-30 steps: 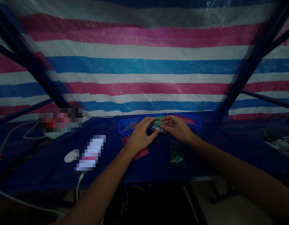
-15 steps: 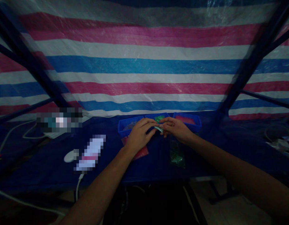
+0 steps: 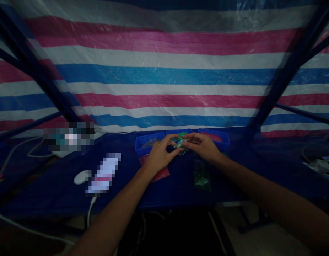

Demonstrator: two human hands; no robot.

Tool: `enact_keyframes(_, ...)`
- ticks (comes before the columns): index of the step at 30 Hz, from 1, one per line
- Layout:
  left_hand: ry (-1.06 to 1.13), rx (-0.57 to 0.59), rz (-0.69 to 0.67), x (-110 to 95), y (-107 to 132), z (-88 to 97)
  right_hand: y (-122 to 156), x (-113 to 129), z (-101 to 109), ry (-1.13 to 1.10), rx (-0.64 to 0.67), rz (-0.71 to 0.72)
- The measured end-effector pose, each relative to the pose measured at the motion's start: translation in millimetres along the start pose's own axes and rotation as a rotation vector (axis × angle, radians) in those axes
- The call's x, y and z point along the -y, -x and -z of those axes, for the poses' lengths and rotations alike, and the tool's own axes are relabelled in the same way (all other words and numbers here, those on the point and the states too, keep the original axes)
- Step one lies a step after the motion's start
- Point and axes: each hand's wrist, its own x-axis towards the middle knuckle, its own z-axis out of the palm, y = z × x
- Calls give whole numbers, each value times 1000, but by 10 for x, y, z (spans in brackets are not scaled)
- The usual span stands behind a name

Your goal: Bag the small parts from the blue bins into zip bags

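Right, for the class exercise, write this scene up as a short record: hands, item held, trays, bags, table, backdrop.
Left hand: left hand, fingers on a small shiny packet
Right hand: right hand, fingers on the same packet
Packet contents: too dim to tell
Trays: three blue trays in a row
Bags: red bag, partly hidden by the left hand; green bag
Table: blue table
Backdrop: striped sheet
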Motion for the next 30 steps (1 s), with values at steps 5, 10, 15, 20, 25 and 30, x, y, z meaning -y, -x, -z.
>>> enact_keyframes(5, -49, 14, -189, 3, 4, 4, -32, -50, 44, -120, -38, -75)
enact_keyframes(10, -87, 48, -284, 78, -2, -12, -29, -103, 50, -178, -79, -123)
enact_keyframes(15, -79, 36, -243, 41, -9, 18, -32, -87, 8, -204, -45, -127)
enact_keyframes(20, -114, -72, -130, 8, -8, 32, -29, -25, -23, -308, -13, -203)
enact_keyframes(25, -70, -60, -64, 10, -5, 15, -12, -59, 0, -194, 46, -140)
enact_keyframes(30, -149, -129, -224, 24, -8, 3, -27, -118, 22, -160, -22, -163)
